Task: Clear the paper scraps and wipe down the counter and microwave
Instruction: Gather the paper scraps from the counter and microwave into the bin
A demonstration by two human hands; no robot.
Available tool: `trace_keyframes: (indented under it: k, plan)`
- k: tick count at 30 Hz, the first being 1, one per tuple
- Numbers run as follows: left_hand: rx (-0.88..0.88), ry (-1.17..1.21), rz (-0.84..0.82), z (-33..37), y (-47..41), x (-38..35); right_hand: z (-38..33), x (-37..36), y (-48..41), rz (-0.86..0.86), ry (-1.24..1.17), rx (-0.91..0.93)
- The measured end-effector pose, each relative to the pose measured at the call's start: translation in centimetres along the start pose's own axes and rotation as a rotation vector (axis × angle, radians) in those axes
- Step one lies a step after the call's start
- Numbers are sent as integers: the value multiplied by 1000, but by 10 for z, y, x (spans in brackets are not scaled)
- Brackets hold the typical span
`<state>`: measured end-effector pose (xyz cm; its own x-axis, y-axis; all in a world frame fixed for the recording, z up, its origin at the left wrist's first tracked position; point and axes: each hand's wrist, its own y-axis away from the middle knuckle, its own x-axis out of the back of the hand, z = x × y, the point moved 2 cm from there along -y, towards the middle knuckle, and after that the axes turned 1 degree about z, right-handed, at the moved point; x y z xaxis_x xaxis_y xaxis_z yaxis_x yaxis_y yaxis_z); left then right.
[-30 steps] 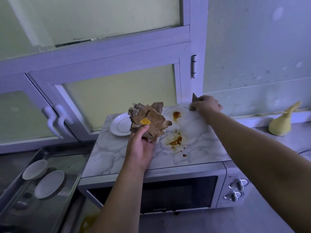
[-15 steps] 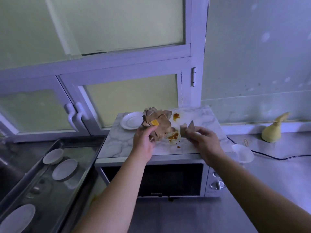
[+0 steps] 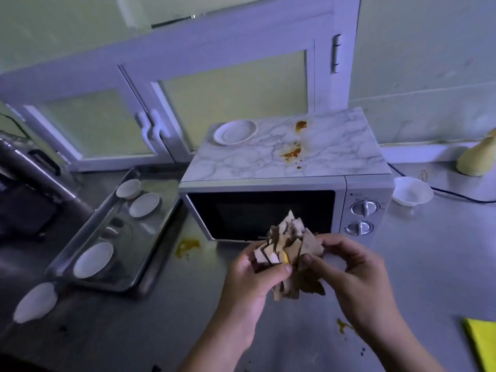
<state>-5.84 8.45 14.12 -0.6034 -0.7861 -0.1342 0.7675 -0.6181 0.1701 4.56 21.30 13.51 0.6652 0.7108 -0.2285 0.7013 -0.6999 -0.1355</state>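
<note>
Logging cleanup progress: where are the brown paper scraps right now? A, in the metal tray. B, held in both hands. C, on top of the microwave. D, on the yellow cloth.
B: the paper scraps are bunched between the left hand and the right hand, in front of the microwave.

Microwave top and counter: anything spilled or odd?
Yes. Orange-brown stains mark the microwave top; yellow smears lie on the counter by its front-left corner and below the right hand.
</note>
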Motion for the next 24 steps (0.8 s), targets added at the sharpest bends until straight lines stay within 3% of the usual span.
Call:
trace_keyframes:
  k: [5, 11, 16, 20, 24]
  plan:
    - [85, 34, -73, -15, 34, 13, 9, 2, 32, 42, 291, 41]
    - [120, -83, -272, -21, 63, 33, 12, -4, 83, -20, -10, -264]
    - [218, -196, -450, -44, 89, 39, 16, -5, 146, 45, -14, -374]
    - [252, -233, -606, -66, 119, 39, 18, -9, 205, 139, 48, -421]
    - [336, -219, -732, -93, 154, 32, 16, -7, 272, 339, 11, -453]
